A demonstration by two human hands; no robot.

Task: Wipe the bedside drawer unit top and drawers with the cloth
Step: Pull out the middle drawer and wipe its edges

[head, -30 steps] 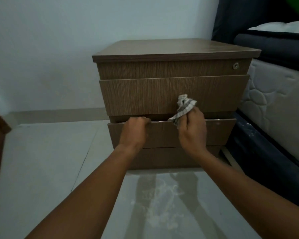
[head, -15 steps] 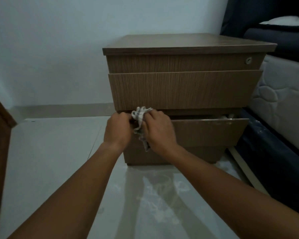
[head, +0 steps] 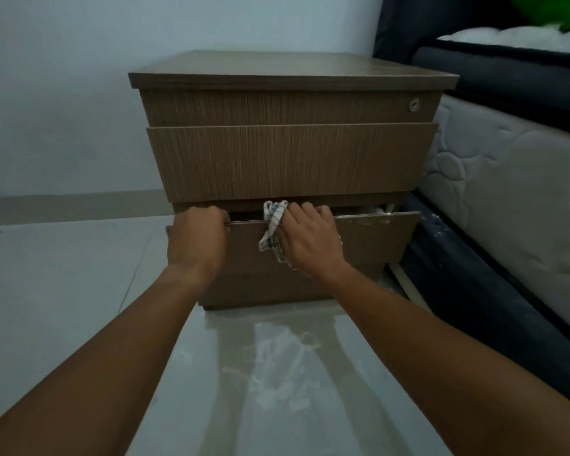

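Note:
A brown wooden bedside drawer unit (head: 290, 159) stands on the floor against the wall, with a small lock at the top right. Its lowest drawer (head: 375, 238) is pulled out a little. My left hand (head: 196, 245) grips the top edge of that drawer near its left end. My right hand (head: 306, 245) is closed on a checked white cloth (head: 272, 225) and presses it over the drawer's top edge near the middle. Part of the cloth hangs down the drawer front under my palm.
A bed with a quilted white mattress (head: 507, 199) and dark base (head: 474, 291) stands close on the right of the unit. Glossy pale floor tiles (head: 63, 274) stretch to the left and front. A pale wall (head: 63, 93) rises behind.
My right hand with the cloth slid left along the drawer's top edge to touch my left hand, then moved back right toward the middle. My left hand stays on the drawer edge.

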